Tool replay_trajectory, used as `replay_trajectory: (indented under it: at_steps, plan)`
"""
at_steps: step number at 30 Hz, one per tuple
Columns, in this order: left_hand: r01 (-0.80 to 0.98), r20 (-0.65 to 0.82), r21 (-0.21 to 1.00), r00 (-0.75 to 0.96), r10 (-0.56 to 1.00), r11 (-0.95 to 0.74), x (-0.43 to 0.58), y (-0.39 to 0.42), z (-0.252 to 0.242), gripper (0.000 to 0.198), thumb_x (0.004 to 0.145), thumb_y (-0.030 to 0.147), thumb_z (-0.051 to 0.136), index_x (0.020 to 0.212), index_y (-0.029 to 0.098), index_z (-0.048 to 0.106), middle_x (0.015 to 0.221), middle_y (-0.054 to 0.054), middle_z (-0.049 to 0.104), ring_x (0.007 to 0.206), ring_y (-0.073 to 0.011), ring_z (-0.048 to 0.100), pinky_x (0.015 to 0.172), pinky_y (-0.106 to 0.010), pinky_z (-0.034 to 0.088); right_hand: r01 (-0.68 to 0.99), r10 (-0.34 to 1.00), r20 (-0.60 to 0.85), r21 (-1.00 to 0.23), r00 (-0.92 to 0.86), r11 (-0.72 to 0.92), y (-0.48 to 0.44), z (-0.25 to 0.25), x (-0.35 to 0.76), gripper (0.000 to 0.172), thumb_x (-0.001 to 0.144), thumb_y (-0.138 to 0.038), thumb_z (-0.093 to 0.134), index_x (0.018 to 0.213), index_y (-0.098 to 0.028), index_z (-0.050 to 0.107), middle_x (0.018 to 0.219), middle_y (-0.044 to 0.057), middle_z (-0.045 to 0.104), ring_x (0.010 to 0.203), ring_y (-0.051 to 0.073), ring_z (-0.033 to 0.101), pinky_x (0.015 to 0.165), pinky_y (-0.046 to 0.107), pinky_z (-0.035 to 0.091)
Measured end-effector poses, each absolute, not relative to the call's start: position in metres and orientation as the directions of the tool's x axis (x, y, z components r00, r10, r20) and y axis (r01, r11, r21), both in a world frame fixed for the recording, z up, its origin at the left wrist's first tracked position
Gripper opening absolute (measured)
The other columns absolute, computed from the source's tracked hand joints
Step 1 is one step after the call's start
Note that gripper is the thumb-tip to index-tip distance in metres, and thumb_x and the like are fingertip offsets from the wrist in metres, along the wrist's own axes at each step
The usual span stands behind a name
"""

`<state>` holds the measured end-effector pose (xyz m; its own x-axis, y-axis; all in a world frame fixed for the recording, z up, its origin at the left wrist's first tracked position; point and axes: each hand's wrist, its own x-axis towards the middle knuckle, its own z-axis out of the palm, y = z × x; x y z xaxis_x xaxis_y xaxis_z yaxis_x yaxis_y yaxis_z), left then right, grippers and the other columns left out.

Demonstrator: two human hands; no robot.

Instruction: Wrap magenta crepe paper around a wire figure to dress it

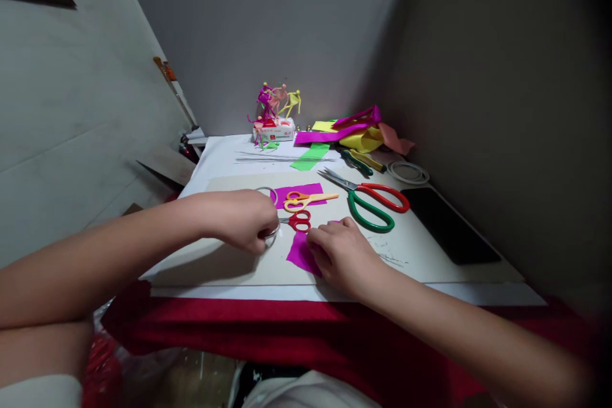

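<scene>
My left hand rests on the white board, fingers curled round a thin wire ring that loops out above and below the knuckles. My right hand lies knuckles up, fingers bent and pressing on a small magenta paper piece. Small red scissors lie between the two hands, pointing at the left hand. Just beyond them small orange scissors sit on a second magenta strip.
Big red-and-green scissors lie right of centre. A black phone sits at the right edge, a white wire coil behind it. At the back: crepe paper heap, green paper, straight wires, wire figures on a box.
</scene>
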<state>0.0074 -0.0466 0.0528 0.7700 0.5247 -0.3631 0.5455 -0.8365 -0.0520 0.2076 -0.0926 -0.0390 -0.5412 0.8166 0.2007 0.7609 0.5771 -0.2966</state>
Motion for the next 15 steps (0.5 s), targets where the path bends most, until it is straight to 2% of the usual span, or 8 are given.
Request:
replay_trajectory:
  at_steps: [4, 10, 15]
  plan:
    - [0.548, -0.289, -0.022, 0.797, 0.53, -0.836, 0.003, -0.054, 0.065, 0.008, 0.063, 0.014, 0.056, 0.057, 0.019, 0.059, 0.048, 0.002, 0.055, 0.041, -0.0112, 0.033, 0.042, -0.025, 0.023, 0.757, 0.812, 0.188, -0.296, -0.552, 0.583, -0.093, -0.038, 0.207, 0.017, 0.084, -0.019, 0.05, 0.076, -0.018, 0.064, 0.077, 0.005, 0.067, 0.075, 0.018, 0.053, 0.071, 0.033, 0.022]
    - [0.524, -0.211, -0.004, 0.832, 0.513, -0.851, 0.007, -0.085, 0.05, 0.01, 0.07, 0.014, 0.055, 0.061, 0.019, 0.058, 0.047, 0.001, 0.056, 0.04, -0.0117, 0.039, 0.043, -0.026, 0.023, 0.73, 0.815, 0.121, -0.386, -0.566, 0.564, -0.1, -0.028, 0.208, 0.015, 0.083, -0.02, 0.054, 0.077, -0.021, 0.067, 0.075, 0.003, 0.068, 0.076, 0.017, 0.055, 0.074, 0.034, 0.022]
    - [0.435, -0.101, -0.098, 0.891, 0.444, -0.895, 0.008, -0.098, 0.023, 0.01, 0.077, 0.016, 0.052, 0.069, 0.019, 0.057, 0.05, 0.0, 0.059, 0.042, -0.0145, 0.047, 0.046, -0.03, 0.026, 0.74, 0.838, 0.082, -0.429, -0.539, 0.518, -0.103, -0.023, 0.21, 0.017, 0.084, -0.019, 0.051, 0.08, -0.02, 0.067, 0.075, 0.004, 0.068, 0.077, 0.018, 0.054, 0.076, 0.035, 0.022]
